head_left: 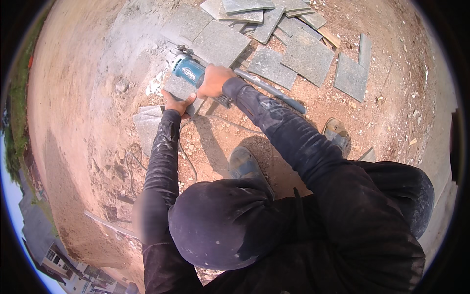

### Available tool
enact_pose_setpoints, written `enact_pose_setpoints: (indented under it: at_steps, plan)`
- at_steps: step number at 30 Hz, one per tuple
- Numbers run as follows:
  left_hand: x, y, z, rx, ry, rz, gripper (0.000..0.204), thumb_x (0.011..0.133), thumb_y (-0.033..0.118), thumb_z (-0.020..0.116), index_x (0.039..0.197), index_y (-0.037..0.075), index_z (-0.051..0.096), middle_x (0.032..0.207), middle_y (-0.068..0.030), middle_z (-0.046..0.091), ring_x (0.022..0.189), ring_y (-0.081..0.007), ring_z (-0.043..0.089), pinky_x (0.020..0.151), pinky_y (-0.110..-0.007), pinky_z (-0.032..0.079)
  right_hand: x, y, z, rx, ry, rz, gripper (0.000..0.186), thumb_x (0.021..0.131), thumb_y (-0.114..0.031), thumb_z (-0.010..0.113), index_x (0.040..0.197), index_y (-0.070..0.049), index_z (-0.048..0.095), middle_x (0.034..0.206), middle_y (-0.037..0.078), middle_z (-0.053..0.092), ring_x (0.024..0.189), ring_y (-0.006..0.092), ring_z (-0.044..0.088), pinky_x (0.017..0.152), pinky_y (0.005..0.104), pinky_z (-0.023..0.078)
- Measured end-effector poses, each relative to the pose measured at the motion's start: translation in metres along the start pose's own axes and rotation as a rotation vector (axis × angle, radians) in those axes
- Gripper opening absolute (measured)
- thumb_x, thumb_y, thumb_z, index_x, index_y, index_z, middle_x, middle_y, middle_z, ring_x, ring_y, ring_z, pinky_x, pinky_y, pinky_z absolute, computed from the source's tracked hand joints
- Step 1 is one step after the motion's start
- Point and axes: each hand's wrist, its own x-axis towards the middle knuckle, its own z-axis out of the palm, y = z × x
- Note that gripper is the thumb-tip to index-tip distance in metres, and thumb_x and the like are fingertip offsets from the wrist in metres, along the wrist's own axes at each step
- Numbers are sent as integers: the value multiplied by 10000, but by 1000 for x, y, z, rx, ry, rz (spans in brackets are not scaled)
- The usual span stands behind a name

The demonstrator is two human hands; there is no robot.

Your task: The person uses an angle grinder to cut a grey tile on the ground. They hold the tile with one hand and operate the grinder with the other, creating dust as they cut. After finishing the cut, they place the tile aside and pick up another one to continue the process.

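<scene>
The right hand (214, 81) is wrapped around the body of a blue power grinder (190, 71), so it is closed and full. The grinder's head points away from the body, ahead of that hand (pale dust blurs the ground out there).

Below the grinder and just ahead of the left hand (178, 103) lies a grey stone tile (179, 88). The left hand touches its near edge with thumb and forefinger apart; whether it clasps the tile, I cannot tell.

Just left of the left hand, and a little nearer the body, is a small pile of tiles (147, 128). A thin cord (194, 164) curves over the dirt between that hand and the knees. A grey pipe (274, 93) slants away to the right of the right hand, with scattered tiles (307, 58) beyond it. 2 dusty shoes (1 (245, 164) and another (337, 131)) stand nearer the body than both hands.
</scene>
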Motion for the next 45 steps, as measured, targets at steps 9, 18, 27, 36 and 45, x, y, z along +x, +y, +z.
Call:
enact_pose_setpoints:
  at_steps: [9, 18, 27, 36, 45]
  plan:
    - [3, -3, 0, -8, 14, 13, 1408, 670, 376, 862, 1425, 106, -295, 1300, -288, 455, 779, -309, 666, 485, -407, 587, 14, -10, -2, -17, 10, -16, 598, 518, -317, 780, 982, 45, 674, 957, 248, 681, 914, 352, 675, 803, 364, 536]
    - [-6, 4, -4, -38, -40, -38, 1397, 656, 370, 867, 1445, 127, -261, 1410, -322, 328, 974, -383, 626, 541, -404, 612, 28, -14, 1, -28, -3, 4, 569, 494, -312, 785, 947, 21, 702, 970, 236, 684, 917, 340, 678, 796, 347, 539]
    - [-9, 7, -3, -39, -34, -66, 1416, 644, 385, 872, 1440, 130, -271, 1419, -315, 319, 1023, -401, 604, 557, -417, 612, 37, -16, 1, -19, -52, 50, 577, 489, -310, 783, 960, 15, 711, 1002, 227, 683, 923, 327, 678, 792, 346, 539]
    - [-2, 0, -1, -31, -6, 13, 1417, 655, 416, 862, 1431, 87, -277, 1380, -314, 360, 941, -368, 631, 531, -422, 597, 36, -15, -2, -8, -95, 42, 589, 486, -292, 777, 979, 22, 701, 1045, 236, 669, 954, 327, 672, 809, 354, 540]
    - [-10, 8, -1, 10, 2, 6, 1420, 651, 454, 855, 1438, 63, -260, 1363, -297, 399, 898, -344, 655, 529, -395, 595, 38, -9, 3, 0, -65, 27, 560, 487, -309, 773, 926, 33, 712, 980, 240, 683, 898, 327, 682, 776, 337, 538]
